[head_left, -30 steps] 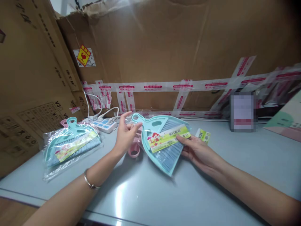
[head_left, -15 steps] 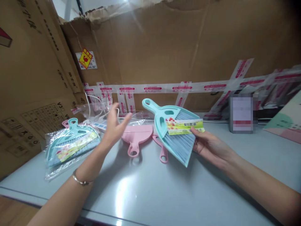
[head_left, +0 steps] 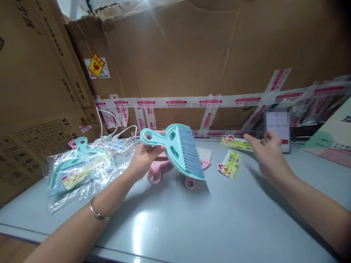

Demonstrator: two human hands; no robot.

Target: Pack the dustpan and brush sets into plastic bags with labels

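My left hand (head_left: 148,155) is wrapped round the handle of a teal dustpan and brush set (head_left: 172,142), holding it tilted above the table with its blue bristles toward the right. Beneath and behind it lie a pink dustpan (head_left: 155,171) and a pink brush (head_left: 205,165) with white bristles, both partly hidden. My right hand (head_left: 270,155) is over the right side of the table, fingers apart and slightly curled. Its fingertips are close to a yellow-green card label (head_left: 236,143). A second card label (head_left: 230,165) lies flat just in front of that one.
At left, another teal set (head_left: 82,168) lies in a clear plastic bag. A power strip (head_left: 120,145) with white cables sits behind it. A phone (head_left: 285,140) leans at the back right, beside a printed board (head_left: 331,135). Cardboard boxes (head_left: 178,47) wall the back and left.
The teal set has passed from my right hand to my left and shifted left. Its card label is off, and two labels now show on the table. My right hand has moved right.
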